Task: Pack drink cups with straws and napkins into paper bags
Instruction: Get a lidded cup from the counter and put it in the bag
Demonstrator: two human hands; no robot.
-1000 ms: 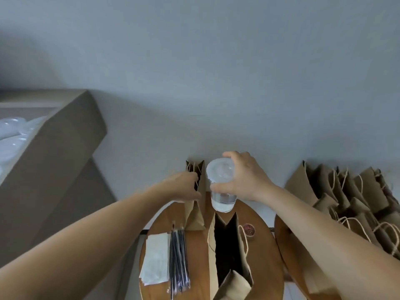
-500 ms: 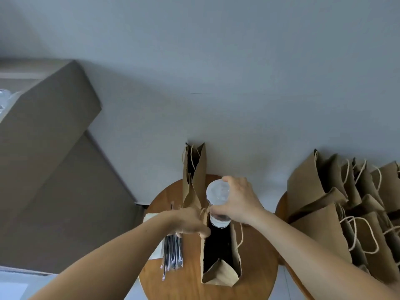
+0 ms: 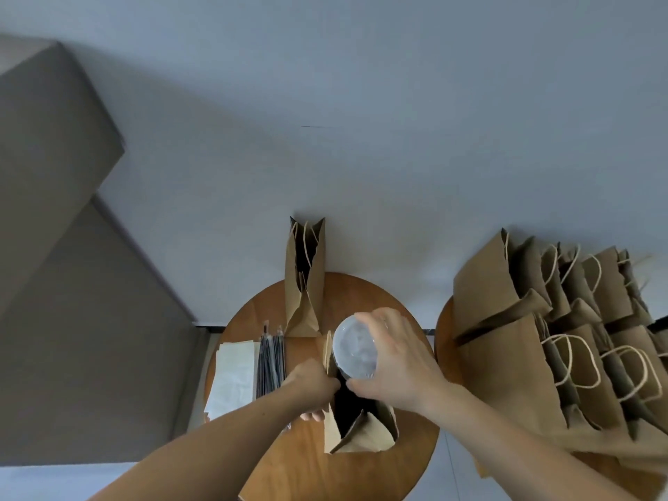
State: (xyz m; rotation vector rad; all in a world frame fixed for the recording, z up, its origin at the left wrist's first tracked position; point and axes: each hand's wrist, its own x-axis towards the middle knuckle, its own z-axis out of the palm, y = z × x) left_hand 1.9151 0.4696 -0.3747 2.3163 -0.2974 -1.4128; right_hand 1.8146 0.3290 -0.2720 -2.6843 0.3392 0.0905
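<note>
Where the desk's near edge meets me: bare round wood of the desk [image 3: 314,475], with both forearms crossing it.
Open bag [image 3: 365,433]: about mid-desk, its dark mouth gaping up at me and its near gusset folded inward.
Left hand [image 3: 312,383]: the fingers are curled onto the bag's left rim and pinch it, which spreads the mouth.
Right hand [image 3: 397,363]: the fingers wrap round the lid's edge from above and grip the cup.
Cup [image 3: 356,350]: clear and lidded, at the far end of the bag's mouth. The lid hides its body, so I cannot tell how deep it sits.
Straws [image 3: 271,359]: a dark bundle just left of the bag.
Napkins [image 3: 233,374]: a pale stack beside the straws, at the desk's left edge.
Far bag [image 3: 303,280]: upright at the desk's far edge, contents hidden.
Spare bags [image 3: 524,320]: crowded on a second desk [image 3: 444,334] to the right, well apart.
Step in hand: I judge it to be loading the cup into the open bag.
Next move: lower the cup straight and upright, hold the rim apart until the base seats, then let go. After that I would reach left for a straw and a napkin.
</note>
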